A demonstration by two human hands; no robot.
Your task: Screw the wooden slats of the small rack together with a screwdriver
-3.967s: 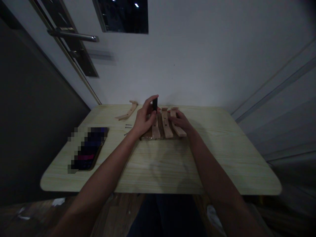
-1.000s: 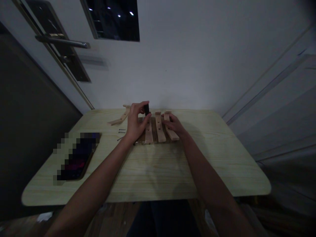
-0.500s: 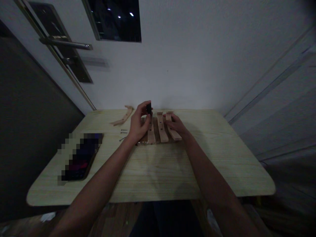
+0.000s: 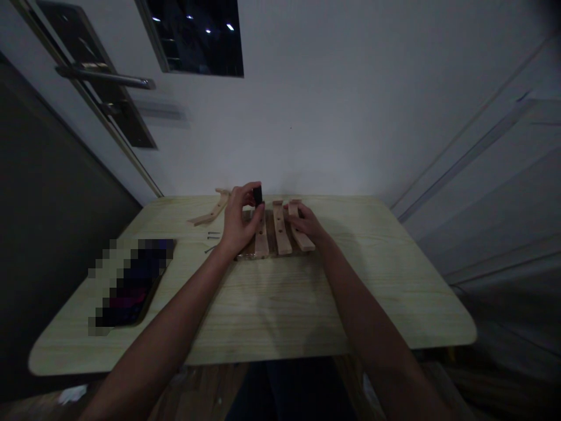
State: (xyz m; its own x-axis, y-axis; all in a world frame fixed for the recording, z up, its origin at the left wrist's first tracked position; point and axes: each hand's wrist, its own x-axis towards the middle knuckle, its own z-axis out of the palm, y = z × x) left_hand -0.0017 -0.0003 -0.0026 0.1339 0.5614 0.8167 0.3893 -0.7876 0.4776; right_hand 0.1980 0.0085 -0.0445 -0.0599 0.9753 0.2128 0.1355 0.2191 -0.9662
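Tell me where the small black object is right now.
In the head view, the black object stands pinched in the left hand, near the table's far edge, above the leftmost of three slats; the right hand rests right of it.

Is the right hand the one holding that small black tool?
No, the left hand pinches the small black tool, while the right hand rests on the rightmost wooden slat.
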